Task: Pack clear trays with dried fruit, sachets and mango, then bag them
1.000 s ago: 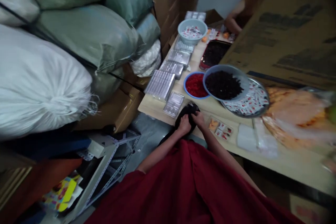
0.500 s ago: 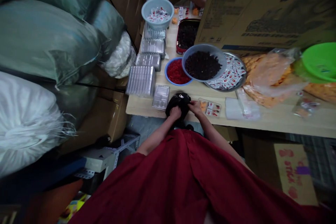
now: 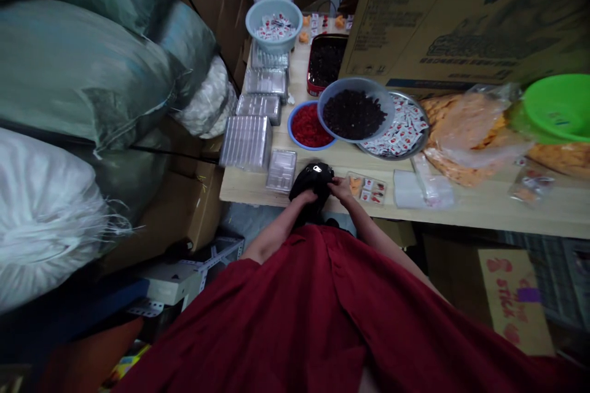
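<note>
A small black zip bag with a silvery zip pull lies at the table's near edge, close against my body. My left hand reaches into it, and its fingers are hidden by the black fabric. With fingers pinched together, my right hand holds the bag's right edge. Just right of that hand is a clear compartment tray with orange pieces, small printed sachets and red bits. On the other side of the bag lies an empty-looking clear plastic tray.
Stacked clear trays line the table's left side. Behind the bag stand a bowl of red pieces, a bowl of dark pieces and a sachet-filled metal tray. A large carton rises behind. Stuffed sacks fill the left.
My left hand has sunk a little deeper into the black bag. My right hand keeps its pinch on the edge. Another person's arm at the back has gone from sight.
</note>
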A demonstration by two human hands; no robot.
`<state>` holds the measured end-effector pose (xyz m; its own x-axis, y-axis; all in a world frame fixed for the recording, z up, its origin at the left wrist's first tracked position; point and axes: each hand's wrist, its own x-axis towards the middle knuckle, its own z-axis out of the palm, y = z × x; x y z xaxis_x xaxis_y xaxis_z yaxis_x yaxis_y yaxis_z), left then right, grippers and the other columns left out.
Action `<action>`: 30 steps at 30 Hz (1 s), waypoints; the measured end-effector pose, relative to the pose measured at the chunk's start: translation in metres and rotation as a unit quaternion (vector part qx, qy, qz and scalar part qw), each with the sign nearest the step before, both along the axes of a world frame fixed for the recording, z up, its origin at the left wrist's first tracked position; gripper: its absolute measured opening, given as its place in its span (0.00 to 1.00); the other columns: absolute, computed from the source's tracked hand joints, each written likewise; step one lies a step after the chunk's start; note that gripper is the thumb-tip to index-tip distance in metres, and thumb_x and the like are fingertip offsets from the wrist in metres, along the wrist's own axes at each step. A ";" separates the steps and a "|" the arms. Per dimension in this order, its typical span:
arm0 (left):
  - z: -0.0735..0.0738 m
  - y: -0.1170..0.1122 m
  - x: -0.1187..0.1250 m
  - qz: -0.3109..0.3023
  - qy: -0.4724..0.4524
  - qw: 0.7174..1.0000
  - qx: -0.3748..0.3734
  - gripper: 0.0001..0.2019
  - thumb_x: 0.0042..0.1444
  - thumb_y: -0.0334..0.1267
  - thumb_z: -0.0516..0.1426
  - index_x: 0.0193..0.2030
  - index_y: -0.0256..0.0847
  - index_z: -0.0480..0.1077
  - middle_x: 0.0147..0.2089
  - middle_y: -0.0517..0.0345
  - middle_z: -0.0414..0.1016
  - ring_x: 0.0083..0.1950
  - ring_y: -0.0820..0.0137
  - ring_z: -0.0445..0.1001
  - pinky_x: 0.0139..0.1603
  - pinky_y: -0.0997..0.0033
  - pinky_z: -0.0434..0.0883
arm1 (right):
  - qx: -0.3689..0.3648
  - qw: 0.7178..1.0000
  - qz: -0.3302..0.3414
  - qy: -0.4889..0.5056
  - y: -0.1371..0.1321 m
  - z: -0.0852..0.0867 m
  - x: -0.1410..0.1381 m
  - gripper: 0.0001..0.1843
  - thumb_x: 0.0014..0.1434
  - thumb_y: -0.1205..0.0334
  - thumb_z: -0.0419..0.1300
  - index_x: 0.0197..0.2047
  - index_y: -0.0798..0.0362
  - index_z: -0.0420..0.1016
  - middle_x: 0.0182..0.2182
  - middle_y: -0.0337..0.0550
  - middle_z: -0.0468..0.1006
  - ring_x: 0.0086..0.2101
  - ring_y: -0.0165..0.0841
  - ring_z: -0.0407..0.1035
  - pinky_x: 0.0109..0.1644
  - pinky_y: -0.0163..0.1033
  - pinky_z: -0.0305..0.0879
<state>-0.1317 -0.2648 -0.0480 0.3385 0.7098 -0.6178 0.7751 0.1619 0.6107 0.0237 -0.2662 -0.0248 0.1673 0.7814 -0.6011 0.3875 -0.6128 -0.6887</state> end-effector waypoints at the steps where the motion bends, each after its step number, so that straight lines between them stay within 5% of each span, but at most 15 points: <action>1: 0.005 -0.002 -0.003 0.001 -0.003 1.000 0.017 0.20 0.63 0.35 0.59 0.62 0.37 0.71 0.61 0.43 0.76 0.60 0.58 0.76 0.64 0.54 0.70 | 0.011 1.000 -0.001 -0.006 0.000 0.002 0.001 0.09 0.65 0.59 0.63 0.38 0.58 0.75 0.29 0.37 0.75 0.26 0.26 0.69 0.32 0.34 0.69; 4: 0.024 -0.012 -0.019 0.033 0.002 0.994 0.099 0.18 0.65 0.31 0.53 0.60 0.39 0.73 0.61 0.44 0.75 0.64 0.59 0.72 0.67 0.61 0.66 | 0.068 0.997 -0.013 -0.033 -0.001 0.010 -0.001 0.07 0.59 0.63 0.62 0.40 0.57 0.78 0.29 0.41 0.78 0.30 0.33 0.71 0.36 0.37 0.68; 7: 0.038 -0.028 -0.040 0.091 0.035 0.979 0.177 0.22 0.68 0.33 0.50 0.67 0.36 0.64 0.69 0.40 0.66 0.71 0.57 0.63 0.72 0.53 0.60 | 0.121 0.992 -0.015 -0.044 -0.005 0.016 -0.016 0.14 0.58 0.60 0.60 0.47 0.56 0.78 0.38 0.48 0.82 0.38 0.37 0.74 0.43 0.40 0.69; 9: 0.039 -0.035 -0.048 0.108 0.058 0.973 0.194 0.20 0.66 0.32 0.52 0.64 0.35 0.67 0.65 0.37 0.69 0.67 0.53 0.67 0.69 0.49 0.63 | 0.120 0.992 0.005 -0.034 -0.007 0.014 -0.032 0.12 0.59 0.57 0.61 0.42 0.55 0.80 0.37 0.49 0.82 0.37 0.38 0.75 0.43 0.39 0.68; 12: 0.034 -0.040 -0.046 0.085 0.052 0.977 0.187 0.14 0.64 0.28 0.52 0.51 0.37 0.75 0.53 0.42 0.77 0.58 0.57 0.75 0.62 0.54 0.70 | 0.073 0.997 0.031 -0.026 -0.006 0.005 -0.051 0.12 0.61 0.56 0.64 0.30 0.55 0.77 0.26 0.44 0.78 0.30 0.34 0.73 0.36 0.37 0.67; 14: 0.030 -0.041 -0.040 0.066 0.036 0.980 0.184 0.14 0.64 0.27 0.52 0.48 0.38 0.77 0.54 0.44 0.78 0.57 0.60 0.76 0.62 0.59 0.71 | 0.042 0.998 0.036 -0.026 -0.004 -0.002 -0.055 0.14 0.63 0.57 0.64 0.29 0.56 0.75 0.25 0.39 0.76 0.27 0.31 0.71 0.35 0.36 0.68; 19: 0.027 -0.034 -0.038 0.092 0.046 0.977 0.184 0.19 0.68 0.32 0.48 0.62 0.35 0.70 0.70 0.41 0.66 0.68 0.60 0.68 0.69 0.60 0.65 | -0.014 0.999 0.041 0.009 -0.002 -0.008 -0.048 0.13 0.69 0.54 0.62 0.41 0.58 0.75 0.33 0.37 0.76 0.29 0.26 0.71 0.35 0.35 0.72; 23: 0.020 -0.009 -0.046 0.137 0.093 0.974 0.158 0.29 0.66 0.42 0.55 0.72 0.34 0.58 0.73 0.36 0.61 0.73 0.52 0.61 0.73 0.51 0.59 | -0.029 0.997 0.031 0.063 -0.005 0.000 -0.041 0.12 0.68 0.56 0.62 0.38 0.58 0.74 0.28 0.35 0.75 0.25 0.24 0.69 0.30 0.32 0.70; 30: -0.002 0.021 -0.045 0.143 0.137 0.979 0.049 0.20 0.66 0.41 0.54 0.62 0.39 0.71 0.55 0.39 0.80 0.58 0.54 0.78 0.58 0.58 0.72 | 0.020 0.990 -0.023 0.140 -0.009 0.016 -0.031 0.14 0.57 0.53 0.69 0.31 0.55 0.76 0.21 0.38 0.77 0.20 0.26 0.69 0.25 0.31 0.67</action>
